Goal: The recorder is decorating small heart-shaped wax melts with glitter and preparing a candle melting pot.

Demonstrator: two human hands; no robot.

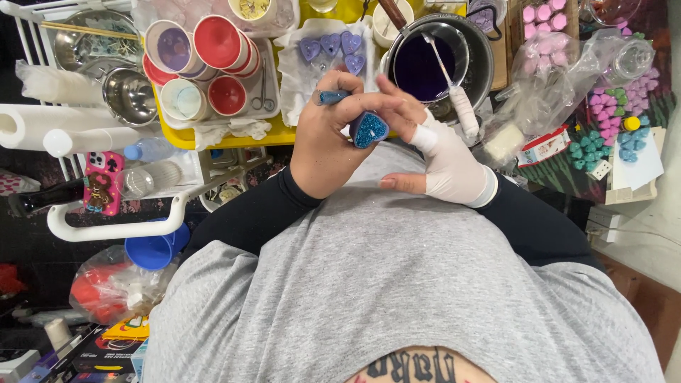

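Left hand (326,145) is closed around a small blue glitter tube (332,97); only its upper end shows above the fist, rest hidden in the grip. Right hand (433,152) wears a white bandage-like wrap over palm and wrist, fingers bare, and pinches a heart-shaped piece (369,129) coated in coarse blue-teal glitter. Hands meet at the heart, held against the grey shirt in front of the yellow tray (234,138). Tube tip is hidden, so contact with the heart can't be confirmed.

Behind: round metal pot (482,57) of dark purple liquid, with a thin white-handled stick (454,89) resting in it. Four matte purple hearts (332,48) sit on crumpled white paper. Red and white cups (206,64) stacked on their sides on the tray. Crinkled clear plastic bag (553,71) at right, contents unclear.
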